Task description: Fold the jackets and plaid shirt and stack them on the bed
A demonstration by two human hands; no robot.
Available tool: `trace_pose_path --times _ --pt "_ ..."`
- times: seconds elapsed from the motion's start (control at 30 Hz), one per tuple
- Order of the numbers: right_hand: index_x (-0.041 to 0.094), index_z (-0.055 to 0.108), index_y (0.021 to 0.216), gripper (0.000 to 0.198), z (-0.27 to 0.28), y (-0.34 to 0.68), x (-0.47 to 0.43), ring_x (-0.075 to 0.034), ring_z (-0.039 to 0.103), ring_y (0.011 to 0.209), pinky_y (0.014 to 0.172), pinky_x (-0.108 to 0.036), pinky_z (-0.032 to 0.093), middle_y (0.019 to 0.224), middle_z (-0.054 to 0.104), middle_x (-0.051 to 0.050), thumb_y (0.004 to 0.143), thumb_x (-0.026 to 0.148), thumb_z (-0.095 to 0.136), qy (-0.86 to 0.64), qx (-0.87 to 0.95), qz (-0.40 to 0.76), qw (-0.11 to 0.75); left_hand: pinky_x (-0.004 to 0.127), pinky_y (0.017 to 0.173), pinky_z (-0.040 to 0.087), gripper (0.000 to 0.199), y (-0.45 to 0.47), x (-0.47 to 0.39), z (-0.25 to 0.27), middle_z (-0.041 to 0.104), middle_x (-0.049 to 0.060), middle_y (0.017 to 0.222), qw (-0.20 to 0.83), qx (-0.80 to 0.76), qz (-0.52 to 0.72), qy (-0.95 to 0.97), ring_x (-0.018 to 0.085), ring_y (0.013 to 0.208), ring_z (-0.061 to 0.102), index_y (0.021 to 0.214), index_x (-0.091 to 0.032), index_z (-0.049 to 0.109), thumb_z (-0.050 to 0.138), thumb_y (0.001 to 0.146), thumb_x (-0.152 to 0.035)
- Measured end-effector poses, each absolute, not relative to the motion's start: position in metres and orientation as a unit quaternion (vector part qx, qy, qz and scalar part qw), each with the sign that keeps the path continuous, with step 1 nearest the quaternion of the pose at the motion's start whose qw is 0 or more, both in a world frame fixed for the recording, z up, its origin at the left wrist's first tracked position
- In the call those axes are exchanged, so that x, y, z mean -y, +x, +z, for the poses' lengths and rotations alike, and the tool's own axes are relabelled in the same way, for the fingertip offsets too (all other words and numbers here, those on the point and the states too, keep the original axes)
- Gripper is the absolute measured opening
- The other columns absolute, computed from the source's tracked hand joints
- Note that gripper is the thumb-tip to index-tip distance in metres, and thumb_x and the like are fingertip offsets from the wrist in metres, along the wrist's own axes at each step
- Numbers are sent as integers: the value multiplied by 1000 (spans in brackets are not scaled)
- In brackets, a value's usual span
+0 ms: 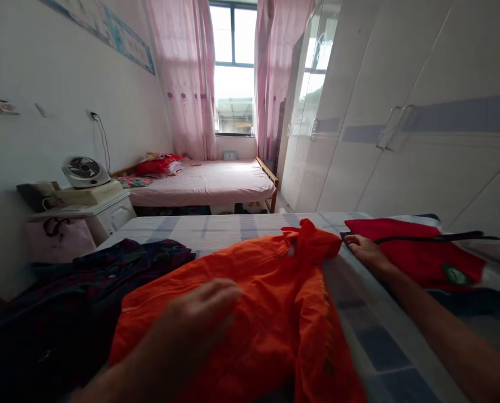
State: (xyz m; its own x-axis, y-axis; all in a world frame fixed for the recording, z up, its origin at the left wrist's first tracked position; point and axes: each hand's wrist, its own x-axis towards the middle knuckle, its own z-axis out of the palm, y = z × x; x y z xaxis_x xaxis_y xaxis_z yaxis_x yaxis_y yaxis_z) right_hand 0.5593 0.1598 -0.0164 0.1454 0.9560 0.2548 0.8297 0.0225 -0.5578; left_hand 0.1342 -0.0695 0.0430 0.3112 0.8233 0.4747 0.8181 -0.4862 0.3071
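Observation:
An orange jacket (241, 280) lies spread across the bed in front of me, its collar bunched up at the far right and one sleeve running toward me. My left hand (203, 313) is over the jacket's middle, blurred by motion, with fingers stretched out and nothing visible in them. Whether it touches the cloth I cannot tell. Right of the jacket, my right hand (363, 249) has its fingers closed at the left edge of a folded red garment (426, 246). Something dark shows at those fingertips, but its kind is unclear. A black strap-like strip (438, 238) crosses the red garment.
Dark plaid clothing (107, 280) is heaped on the left. Beneath everything is a blue-and-white checked sheet (384, 341). A fan (85, 170) stands on a white cabinet (111, 215), left. Beyond are another bed (208, 182) and a window; white wardrobes (426, 168) line the right.

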Motion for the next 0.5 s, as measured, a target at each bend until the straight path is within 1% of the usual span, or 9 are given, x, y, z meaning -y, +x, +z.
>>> trace_pose_path --times 0.07,0.13,0.17,0.23,0.3,0.33,0.4,0.43,0.5 --pt "12 66 100 34 -22 555 -158 -29 66 95 82 -38 49 102 70 -17 76 29 50 -707 637 108 290 32 91 49 36 109 45 40 62 5 123 -8 -592 254 765 22 107 61 117 -26 62 43 90 -40" --pt "10 63 111 45 -26 545 -159 -31 64 102 87 -40 48 108 68 -19 81 40 48 -713 632 109 282 40 97 44 49 75 18 33 58 12 129 -6 -680 207 703 29 116 56 121 -17 59 41 88 -47" --pt "10 61 115 50 -28 538 -160 -31 61 107 90 -40 46 114 65 -20 82 44 47 -712 633 107 282 42 98 43 56 60 6 28 56 15 131 22 -709 180 681 32 119 54 123 -13 58 42 86 -51" --pt "10 55 124 59 -29 523 -163 -31 53 120 97 -39 41 129 56 -20 82 50 46 -703 641 98 290 41 98 43 64 41 -9 17 58 16 129 116 -718 140 672 32 118 55 125 -11 56 45 82 -56" --pt "10 52 126 64 -27 508 -167 -31 44 128 102 -39 38 139 48 -20 79 53 49 -692 650 85 301 35 94 45 57 42 -9 10 64 12 122 190 -688 125 690 28 110 60 123 -14 58 48 81 -53" --pt "10 53 125 64 -24 502 -168 -32 45 127 101 -39 39 137 49 -20 77 52 52 -688 655 86 301 32 91 47 49 49 -3 8 67 9 116 196 -668 128 706 26 105 62 119 -17 60 49 82 -48" --pt "12 60 113 52 -17 493 -167 -31 57 113 93 -37 44 119 63 -17 73 45 55 -676 669 104 291 29 85 48 34 70 18 8 69 6 103 156 -630 144 747 22 94 65 107 -22 66 45 85 -37" --pt "14 62 106 43 -12 491 -164 -28 61 103 88 -35 46 108 68 -14 73 41 54 -669 678 116 282 28 83 48 31 82 31 10 69 5 98 129 -608 149 769 20 88 65 101 -24 68 43 86 -33" --pt "17 64 95 31 -3 496 -152 -23 65 88 79 -31 48 92 70 -8 75 35 48 -644 694 125 297 23 75 49 27 102 59 13 68 3 89 111 -555 142 812 16 77 64 93 -27 69 43 87 -29"
